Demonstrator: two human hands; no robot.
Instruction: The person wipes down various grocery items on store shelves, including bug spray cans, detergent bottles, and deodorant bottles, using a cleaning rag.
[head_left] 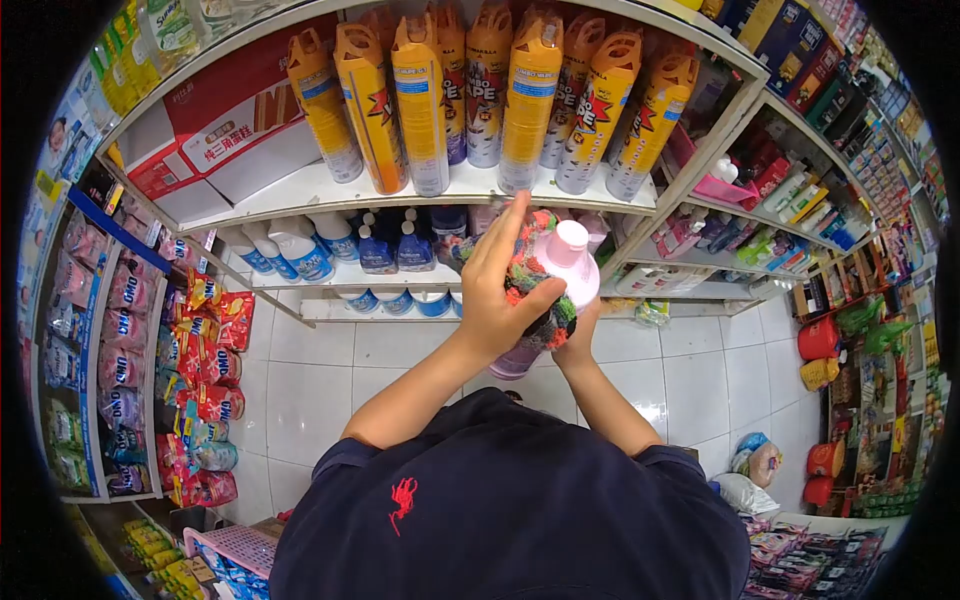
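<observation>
A pink bottle (572,268) with a pale pink cap is held up in front of my chest, tilted. My right hand (578,335) grips its far right side, with most of the fingers hidden behind it. Against the bottle's left side lies a fuzzy multicoloured cloth (527,265) in red, green, grey and black. My left hand (497,300) presses this cloth to the bottle, its fingers long and close together and its thumb across the cloth. Just beyond my hands, yellow and orange spray cans (530,110) stand upright on a white shelf (430,203).
Blue and white bottles (300,245) fill the lower shelf. A red and white carton (225,135) sits left of the cans. Bagged goods (210,350) hang at left. Toiletries (790,205) line shelves at right. Plastic bags (755,470) lie on the tiled floor (690,385).
</observation>
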